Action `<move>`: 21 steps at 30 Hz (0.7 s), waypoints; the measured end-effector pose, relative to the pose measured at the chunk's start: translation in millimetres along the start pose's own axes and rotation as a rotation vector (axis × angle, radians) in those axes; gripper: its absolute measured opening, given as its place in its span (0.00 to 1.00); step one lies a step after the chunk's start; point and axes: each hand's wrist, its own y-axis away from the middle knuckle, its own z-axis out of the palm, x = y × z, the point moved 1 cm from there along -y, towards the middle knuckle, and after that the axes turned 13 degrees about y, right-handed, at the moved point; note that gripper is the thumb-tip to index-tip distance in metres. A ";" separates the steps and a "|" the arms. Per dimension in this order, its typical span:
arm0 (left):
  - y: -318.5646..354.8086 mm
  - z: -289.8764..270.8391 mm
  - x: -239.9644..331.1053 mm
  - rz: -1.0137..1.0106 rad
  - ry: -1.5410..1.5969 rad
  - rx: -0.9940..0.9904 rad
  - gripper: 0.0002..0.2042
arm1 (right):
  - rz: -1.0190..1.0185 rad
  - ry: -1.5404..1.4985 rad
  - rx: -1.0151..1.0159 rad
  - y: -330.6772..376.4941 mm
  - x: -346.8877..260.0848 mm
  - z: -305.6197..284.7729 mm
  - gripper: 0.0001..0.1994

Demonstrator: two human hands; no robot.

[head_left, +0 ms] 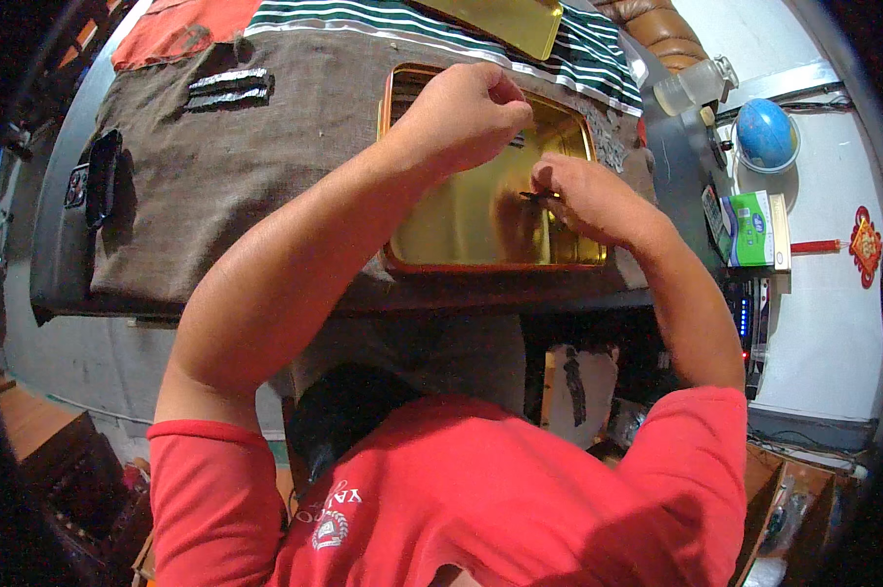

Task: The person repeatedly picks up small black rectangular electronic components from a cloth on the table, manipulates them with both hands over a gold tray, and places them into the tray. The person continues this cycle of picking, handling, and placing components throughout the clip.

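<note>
Brown cloth [216,176] covers the table, bearing a gold tray [461,210]; left hand [466,112] clenched above it; right hand [588,196] pinches a small dark piece [537,197].

The scene is brightly and warmly lit from above, with strong, saturated colour. The gold tray [461,230] gleams and throws soft glare across its floor, and the two hands cast dark shadows into it. Under the table's near edge the space falls into deep shadow. The fisheye lens bends straight edges toward the rim, where black corners frame the view. Focus is fairly sharp in the middle and softer at the far left and right.
</note>
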 end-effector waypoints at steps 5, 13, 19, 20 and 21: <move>5.8 2.8 5.7 -0.056 -0.114 -0.142 0.14 | -0.052 0.076 0.229 -2.9 -10.3 -21.1 0.05; 10.0 0.7 12.7 -0.312 0.406 -0.228 0.14 | -0.112 0.394 0.483 -11.6 -32.9 -53.6 0.05; 8.5 -2.5 12.6 -0.306 0.353 -0.313 0.11 | 0.045 0.093 0.369 -10.6 -34.2 -50.5 0.06; 8.0 -2.4 12.2 -0.316 0.370 -0.303 0.12 | 0.020 0.042 0.402 -10.8 -33.2 -51.8 0.06; 7.8 -2.1 11.7 -0.324 0.391 -0.295 0.12 | -0.019 -0.009 0.451 -11.3 -31.9 -54.0 0.07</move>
